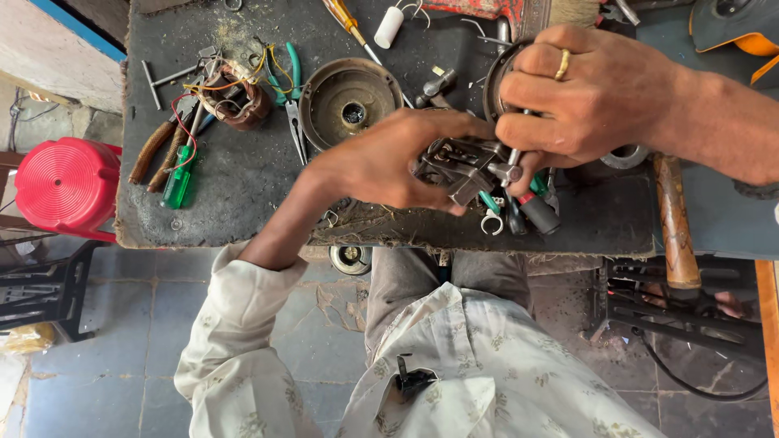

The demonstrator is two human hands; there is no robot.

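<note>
A dark, scuffed desk (243,195) fills the upper half of the frame. Below it lies a floor (154,324) of grey-blue tiles, stained and cracked. A red plastic stool (66,185) stands at the left edge, with a black frame (45,292) beneath it. Even daylight, soft shadows.

At ten o'clock sits a red stool (66,185) with ribbed rings. A green-handled screwdriver (178,182) lies beside brown wooden handles (154,151). Teal pliers (292,81) rest near a copper-wound coil (237,99) with red and yellow wires. The right hand (604,89) wears a gold ring (561,65). The cream shirt (454,365) shows a faint floral print.
</note>
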